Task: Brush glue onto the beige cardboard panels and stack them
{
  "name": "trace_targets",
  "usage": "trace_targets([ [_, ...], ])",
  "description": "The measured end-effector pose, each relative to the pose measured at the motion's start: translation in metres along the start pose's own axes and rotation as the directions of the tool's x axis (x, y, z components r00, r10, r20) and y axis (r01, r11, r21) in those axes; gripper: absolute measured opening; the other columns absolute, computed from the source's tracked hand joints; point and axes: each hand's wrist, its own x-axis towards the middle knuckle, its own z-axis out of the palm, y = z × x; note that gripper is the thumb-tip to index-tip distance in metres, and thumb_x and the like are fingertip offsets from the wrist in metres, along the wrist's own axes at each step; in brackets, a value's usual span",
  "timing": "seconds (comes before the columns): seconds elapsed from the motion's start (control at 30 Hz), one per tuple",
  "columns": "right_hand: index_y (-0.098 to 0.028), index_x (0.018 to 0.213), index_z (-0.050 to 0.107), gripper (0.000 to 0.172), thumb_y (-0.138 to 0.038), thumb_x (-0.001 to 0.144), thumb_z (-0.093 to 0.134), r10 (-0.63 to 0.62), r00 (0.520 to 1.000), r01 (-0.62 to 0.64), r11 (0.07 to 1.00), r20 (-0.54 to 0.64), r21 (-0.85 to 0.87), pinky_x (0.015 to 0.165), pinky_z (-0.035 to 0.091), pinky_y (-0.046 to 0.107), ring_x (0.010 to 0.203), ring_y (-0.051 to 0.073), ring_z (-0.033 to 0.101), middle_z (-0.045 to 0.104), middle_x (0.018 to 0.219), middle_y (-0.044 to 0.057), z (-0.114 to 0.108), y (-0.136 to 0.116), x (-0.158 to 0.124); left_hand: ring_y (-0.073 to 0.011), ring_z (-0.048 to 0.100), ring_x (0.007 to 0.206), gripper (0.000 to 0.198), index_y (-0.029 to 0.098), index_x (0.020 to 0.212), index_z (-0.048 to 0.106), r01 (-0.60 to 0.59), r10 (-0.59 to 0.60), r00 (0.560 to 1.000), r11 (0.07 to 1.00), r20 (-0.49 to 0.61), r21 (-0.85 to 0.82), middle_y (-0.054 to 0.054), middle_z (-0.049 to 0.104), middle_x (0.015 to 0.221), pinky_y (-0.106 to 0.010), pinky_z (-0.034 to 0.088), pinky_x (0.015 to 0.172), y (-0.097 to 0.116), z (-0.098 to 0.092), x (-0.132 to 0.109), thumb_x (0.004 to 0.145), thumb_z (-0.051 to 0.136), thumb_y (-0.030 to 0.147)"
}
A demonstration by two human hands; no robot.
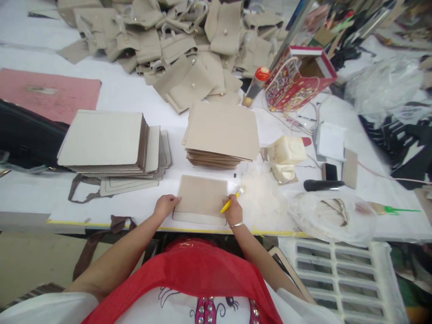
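A beige panel (201,194) lies over a slightly larger dark-edged sheet (199,218) at the table's front edge. My left hand (165,206) pinches the left side of these pieces between thumb and fingers. At their right side is my right hand (234,211), its fingers wrapped round a yellow-handled brush (226,206) whose bristles point up and right. Just behind the panel stands a stack of beige panels (221,130). Farther left is a stack of pale, dark-edged pieces (104,137).
Beige flap pieces (192,83) are heaped at the back. Right of the stacks are a cream plastic container (286,150), a red-capped bottle (258,83), a red paper bag (297,83), a black stapler-like object (322,185) and a clear plastic bag (334,218). A black item (30,135) lies left.
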Motion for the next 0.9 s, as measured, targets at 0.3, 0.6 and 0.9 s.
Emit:
trace_targets([
  [0.3,-0.016,0.101,0.046,0.023,-0.030,0.083,0.046,-0.053,0.998,0.057,0.994,0.038,-0.092,0.053,0.027,0.022,0.056,0.012,0.048,0.056,0.070,0.002,0.000,-0.006,0.005,-0.0200,0.054,0.097,0.033,0.016,0.112,0.052,0.073,-0.076,0.993,0.997,0.094,0.039,-0.007,0.053,0.114,-0.039,0.048,0.081,0.007,-0.015,0.004,0.085,0.050,0.034],
  [0.6,-0.016,0.104,0.049,0.029,-0.036,0.083,0.049,-0.065,0.997,0.076,0.939,0.044,-0.335,0.048,0.030,0.023,0.061,0.016,0.056,0.059,0.080,0.008,-0.020,-0.015,0.005,-0.0237,0.056,0.086,0.035,0.014,0.091,0.061,-0.043,0.051,0.999,0.913,-0.008,0.406,-0.011,0.061,0.091,-0.032,0.044,0.072,0.018,-0.027,0.004,0.077,0.054,0.046],
  [0.9,-0.019,0.110,0.054,0.043,-0.048,0.087,0.032,-0.178,0.981,0.115,0.851,0.075,0.512,0.049,0.043,0.021,0.050,0.010,0.054,0.062,0.070,0.001,-0.039,-0.087,0.008,-0.0236,0.044,0.106,0.036,0.017,0.119,0.048,-0.694,0.696,0.677,0.494,0.241,0.524,-0.012,0.047,0.124,-0.035,0.042,0.082,0.031,-0.001,-0.007,0.084,0.039,0.015],
])
